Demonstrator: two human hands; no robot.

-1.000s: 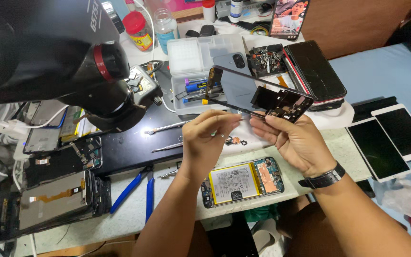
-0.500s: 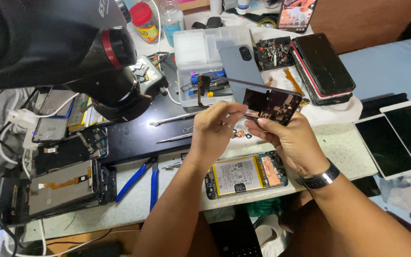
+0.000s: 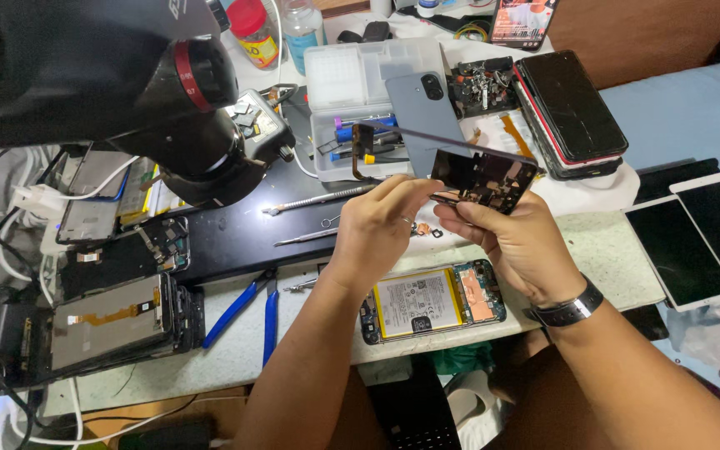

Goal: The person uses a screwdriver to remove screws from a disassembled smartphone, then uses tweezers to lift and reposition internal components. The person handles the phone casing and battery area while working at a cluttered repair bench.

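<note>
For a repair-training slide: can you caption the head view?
Both hands, left and right, hold a dark phone panel above an opened phone on the workbench.

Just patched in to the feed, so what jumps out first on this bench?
At centre, the left hand and right hand together hold a dark phone frame above the bench. Just below them lies an opened phone showing its yellow-edged battery. A big black microscope head fills the upper left.
</note>
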